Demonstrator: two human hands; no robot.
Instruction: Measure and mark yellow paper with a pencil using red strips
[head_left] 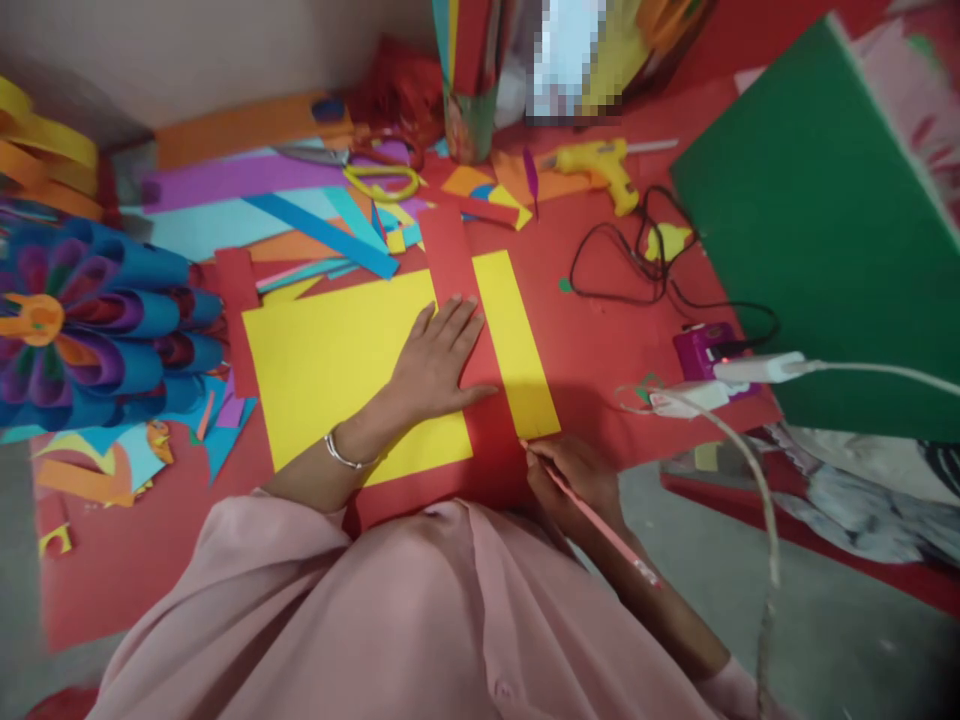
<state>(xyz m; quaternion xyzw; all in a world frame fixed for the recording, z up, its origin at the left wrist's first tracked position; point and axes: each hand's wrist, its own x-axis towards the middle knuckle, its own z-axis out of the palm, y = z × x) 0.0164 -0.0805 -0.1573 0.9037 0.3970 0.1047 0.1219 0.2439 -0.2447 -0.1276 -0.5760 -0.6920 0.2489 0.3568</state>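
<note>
A yellow paper sheet [330,380] lies on the red table surface, with a red paper strip [450,250] laid across it. My left hand [439,360] rests flat with fingers spread, pressing on the red strip and the sheet. To the right of the strip, a narrow band of yellow [517,340] shows. My right hand [574,480] grips a pink pencil [600,530], its tip at the lower end of the strip, by the yellow paper's near edge.
Scissors [382,183] and paper offcuts lie at the back. A yellow glue gun [600,165] sits right of a container of rolled paper [469,120]. Black cable [619,295], purple adapter [701,350] and green board [810,240] are on the right; a blue paper flower [127,330] on the left.
</note>
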